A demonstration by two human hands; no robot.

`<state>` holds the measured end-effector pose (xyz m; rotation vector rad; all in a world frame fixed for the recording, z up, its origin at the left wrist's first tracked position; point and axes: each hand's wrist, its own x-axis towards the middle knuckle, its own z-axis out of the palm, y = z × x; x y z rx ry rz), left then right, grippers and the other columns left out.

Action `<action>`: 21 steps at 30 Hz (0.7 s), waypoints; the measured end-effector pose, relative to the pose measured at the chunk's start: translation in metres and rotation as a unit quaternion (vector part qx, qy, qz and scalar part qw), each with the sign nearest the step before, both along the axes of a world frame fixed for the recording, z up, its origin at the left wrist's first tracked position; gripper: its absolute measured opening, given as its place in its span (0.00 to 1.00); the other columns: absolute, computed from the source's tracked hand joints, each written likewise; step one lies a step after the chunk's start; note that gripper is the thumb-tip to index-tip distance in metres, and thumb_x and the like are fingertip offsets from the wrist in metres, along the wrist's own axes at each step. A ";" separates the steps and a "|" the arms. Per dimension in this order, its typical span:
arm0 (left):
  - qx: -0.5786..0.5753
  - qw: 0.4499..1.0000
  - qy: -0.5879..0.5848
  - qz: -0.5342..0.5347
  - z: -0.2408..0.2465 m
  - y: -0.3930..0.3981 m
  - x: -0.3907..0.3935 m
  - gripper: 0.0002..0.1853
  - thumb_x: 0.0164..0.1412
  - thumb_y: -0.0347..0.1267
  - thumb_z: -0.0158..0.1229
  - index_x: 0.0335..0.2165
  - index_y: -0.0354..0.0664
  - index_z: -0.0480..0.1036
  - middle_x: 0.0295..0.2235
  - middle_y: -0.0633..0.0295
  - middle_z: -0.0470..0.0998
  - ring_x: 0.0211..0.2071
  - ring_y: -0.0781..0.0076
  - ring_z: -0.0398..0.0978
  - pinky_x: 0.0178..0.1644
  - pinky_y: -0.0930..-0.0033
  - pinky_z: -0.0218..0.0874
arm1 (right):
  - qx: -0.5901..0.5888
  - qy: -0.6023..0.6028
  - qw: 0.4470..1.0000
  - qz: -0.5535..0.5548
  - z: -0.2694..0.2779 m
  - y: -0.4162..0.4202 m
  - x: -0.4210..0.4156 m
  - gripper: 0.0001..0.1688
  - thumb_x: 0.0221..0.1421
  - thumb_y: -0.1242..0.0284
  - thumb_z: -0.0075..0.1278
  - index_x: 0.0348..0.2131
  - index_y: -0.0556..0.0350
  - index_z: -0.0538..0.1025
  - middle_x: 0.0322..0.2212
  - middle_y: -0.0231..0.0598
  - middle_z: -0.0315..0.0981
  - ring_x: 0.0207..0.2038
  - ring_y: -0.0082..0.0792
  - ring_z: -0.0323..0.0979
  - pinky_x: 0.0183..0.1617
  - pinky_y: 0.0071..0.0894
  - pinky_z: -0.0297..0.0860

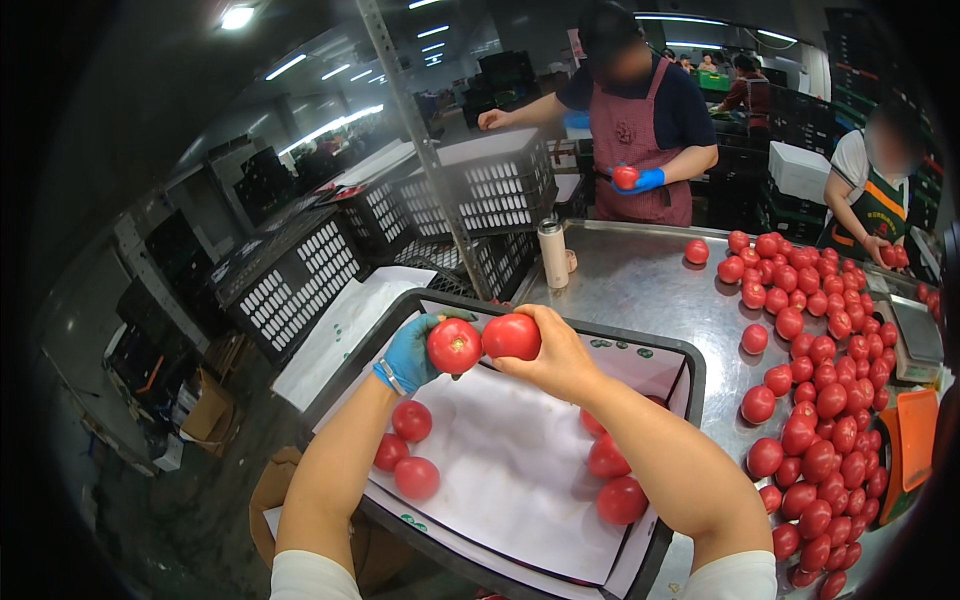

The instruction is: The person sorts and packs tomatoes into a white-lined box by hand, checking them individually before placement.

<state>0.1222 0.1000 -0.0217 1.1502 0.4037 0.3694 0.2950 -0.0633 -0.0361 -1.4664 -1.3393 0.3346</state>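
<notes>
My left hand (420, 352), in a blue glove, holds a red tomato (454, 346) with its stem scar facing up. My bare right hand (551, 352) grips a second tomato (511, 337) by its right side, close beside the first. Both are held over the far part of a black plastic crate (694, 390) lined with white paper (502, 450). Inside, several tomatoes (417, 478) lie at the left end. Several more (622, 500) rest at the right end, partly hidden by my right forearm.
A steel table (637, 262) bears a large heap of tomatoes (817, 420), a beige bottle (553, 253), a scale (911, 337) and an orange tray (916, 435). Black crates (292, 285) and a metal post (427, 150) stand beyond my crate. Two co-workers opposite hold tomatoes.
</notes>
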 end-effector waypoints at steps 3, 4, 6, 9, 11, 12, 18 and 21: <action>-0.031 0.999 -0.009 0.000 0.005 -0.008 0.004 0.22 0.57 0.41 0.41 0.45 0.38 0.66 0.36 0.51 0.73 0.34 0.55 0.75 0.27 0.59 0.69 | 0.012 0.128 0.992 -0.001 0.000 0.003 0.002 0.38 0.38 0.58 0.60 0.45 0.60 0.64 0.40 0.47 0.66 0.43 0.39 0.67 0.47 0.33 0.64; -0.041 0.999 -0.008 -0.002 0.008 -0.012 0.006 0.22 0.56 0.41 0.42 0.45 0.39 0.65 0.36 0.51 0.73 0.35 0.54 0.75 0.27 0.59 0.69 | 0.016 0.200 0.980 0.002 -0.001 0.006 0.003 0.38 0.39 0.57 0.60 0.45 0.60 0.64 0.39 0.45 0.67 0.41 0.37 0.69 0.45 0.32 0.65; -0.087 0.995 -0.038 -0.036 0.011 -0.016 0.009 0.23 0.55 0.41 0.44 0.47 0.40 0.64 0.38 0.51 0.72 0.38 0.52 0.74 0.29 0.59 0.70 | 0.001 0.352 0.936 0.026 0.006 0.005 0.005 0.37 0.43 0.53 0.57 0.44 0.59 0.64 0.36 0.40 0.69 0.33 0.29 0.71 0.35 0.26 0.67; -0.091 0.991 -0.075 -0.064 0.018 -0.025 0.010 0.26 0.54 0.40 0.48 0.51 0.40 0.60 0.41 0.50 0.71 0.41 0.50 0.72 0.32 0.58 0.71 | 0.019 0.434 0.897 0.082 0.004 0.008 0.015 0.37 0.43 0.52 0.57 0.44 0.59 0.64 0.36 0.39 0.69 0.31 0.27 0.71 0.32 0.24 0.67; -0.061 0.994 -0.066 -0.069 0.020 -0.028 0.011 0.29 0.55 0.40 0.49 0.53 0.40 0.57 0.43 0.49 0.70 0.41 0.48 0.72 0.33 0.58 0.71 | 0.035 0.444 0.889 0.108 0.005 0.008 0.017 0.35 0.44 0.54 0.57 0.44 0.57 0.64 0.37 0.39 0.69 0.34 0.28 0.70 0.35 0.27 0.67; -0.042 0.996 -0.046 -0.068 0.018 -0.027 0.012 0.30 0.55 0.40 0.50 0.54 0.40 0.55 0.44 0.49 0.69 0.42 0.47 0.71 0.33 0.59 0.72 | 0.041 0.454 0.882 0.121 0.006 0.007 0.017 0.35 0.44 0.55 0.57 0.45 0.56 0.64 0.38 0.39 0.69 0.36 0.29 0.70 0.37 0.28 0.67; -0.118 0.985 0.029 -0.124 0.007 -0.022 0.019 0.32 0.58 0.50 0.46 0.54 0.43 0.55 0.45 0.46 0.68 0.40 0.43 0.73 0.22 0.67 0.72 | 0.084 0.519 0.834 0.167 0.017 0.002 0.014 0.34 0.45 0.55 0.55 0.47 0.52 0.63 0.41 0.39 0.67 0.44 0.34 0.67 0.51 0.38 0.62; -0.141 0.983 0.048 -0.106 0.008 -0.032 0.024 0.35 0.57 0.57 0.42 0.53 0.45 0.56 0.41 0.42 0.70 0.33 0.45 0.75 0.19 0.69 0.72 | 0.044 0.548 0.819 0.165 0.015 0.000 0.015 0.37 0.46 0.47 0.50 0.49 0.48 0.61 0.46 0.40 0.64 0.51 0.37 0.60 0.56 0.58 0.53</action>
